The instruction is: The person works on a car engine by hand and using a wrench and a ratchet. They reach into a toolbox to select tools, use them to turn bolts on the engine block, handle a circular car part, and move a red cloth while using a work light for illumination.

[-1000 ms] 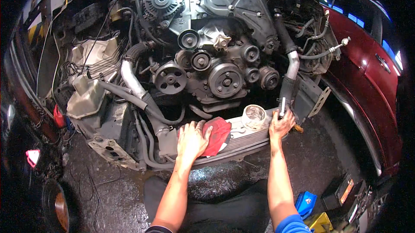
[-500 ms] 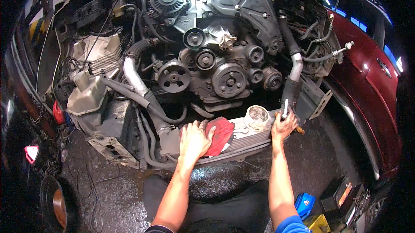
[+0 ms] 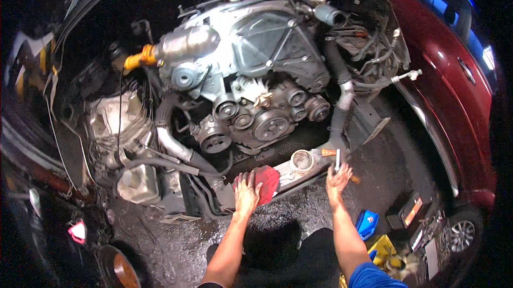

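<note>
My left hand (image 3: 247,194) lies with fingers spread on a red rag (image 3: 270,185) over the left part of a long, low metal part (image 3: 285,182) along the engine bay's front. A pale round open container (image 3: 302,160) stands on that part between my hands. At its right end, my right hand (image 3: 337,182) touches beside an upright white rod (image 3: 337,157), its fingers loosely bent and apart. An orange piece (image 3: 328,152) lies by the rod. The small things under my right fingers are hard to make out.
The exposed engine (image 3: 270,125) with pulleys and hoses rises beyond my hands, a silver cylinder with orange fitting (image 3: 140,58) atop it. A maroon car (image 3: 454,117) stands at right. Blue (image 3: 366,225) and yellow (image 3: 382,248) containers and a tool pile (image 3: 430,234) are low right.
The view has tilted up, showing more engine top. My right hand has slid down from the white rod and loosened, exposing the orange piece. My left hand remains on the rag.
</note>
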Tool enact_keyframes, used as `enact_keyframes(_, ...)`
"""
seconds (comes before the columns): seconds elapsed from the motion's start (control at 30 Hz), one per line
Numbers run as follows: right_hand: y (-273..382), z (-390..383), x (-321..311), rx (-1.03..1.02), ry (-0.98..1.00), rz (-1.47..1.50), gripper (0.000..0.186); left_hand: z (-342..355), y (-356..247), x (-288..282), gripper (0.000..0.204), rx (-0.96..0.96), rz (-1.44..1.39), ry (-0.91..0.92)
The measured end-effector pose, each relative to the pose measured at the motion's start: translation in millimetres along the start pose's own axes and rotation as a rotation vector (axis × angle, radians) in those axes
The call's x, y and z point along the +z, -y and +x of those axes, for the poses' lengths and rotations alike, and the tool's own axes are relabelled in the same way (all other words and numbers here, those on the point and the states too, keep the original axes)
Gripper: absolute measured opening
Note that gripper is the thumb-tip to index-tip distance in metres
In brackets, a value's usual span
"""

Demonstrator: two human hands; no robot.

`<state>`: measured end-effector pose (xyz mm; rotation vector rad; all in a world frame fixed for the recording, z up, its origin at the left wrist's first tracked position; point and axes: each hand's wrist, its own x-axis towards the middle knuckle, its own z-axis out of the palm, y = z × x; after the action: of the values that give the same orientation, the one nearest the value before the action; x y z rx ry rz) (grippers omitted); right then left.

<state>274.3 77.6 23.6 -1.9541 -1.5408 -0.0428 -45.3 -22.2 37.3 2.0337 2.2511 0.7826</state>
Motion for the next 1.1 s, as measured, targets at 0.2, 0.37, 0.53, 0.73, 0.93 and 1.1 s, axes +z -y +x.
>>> enact_keyframes(0.2,-87,-94,-91,-0.185,0.164,-0.302,0.058,-74,-37,-114,0.054,-0.199,-0.236,0.234)
enact_keyframes(0.37,-91,-170,-206,0.113,0.925,-0.395,0.048,-230,14,-205,0.052,-0.528,-0.092,0.46)
enact_keyframes(0.53,-171,-269,-281,0.039,1.008,-0.395,0.036,-326,63,-297,0.038,-0.764,-0.109,1.161)
enact_keyframes(0.73,-206,-304,-291,-0.414,0.957,-0.473,0.027,-322,72,-349,0.028,-0.301,-0.084,1.109)
enact_keyframes(0.93,-171,-240,-256,0.407,0.568,-0.264,0.023,-191,51,-278,0.042,-0.747,-0.174,0.999)
enact_keyframes(1.1,-128,-121,-234,0.355,0.861,-0.131,0.037,-74,4,-245,0.046,-0.559,-0.18,0.858)
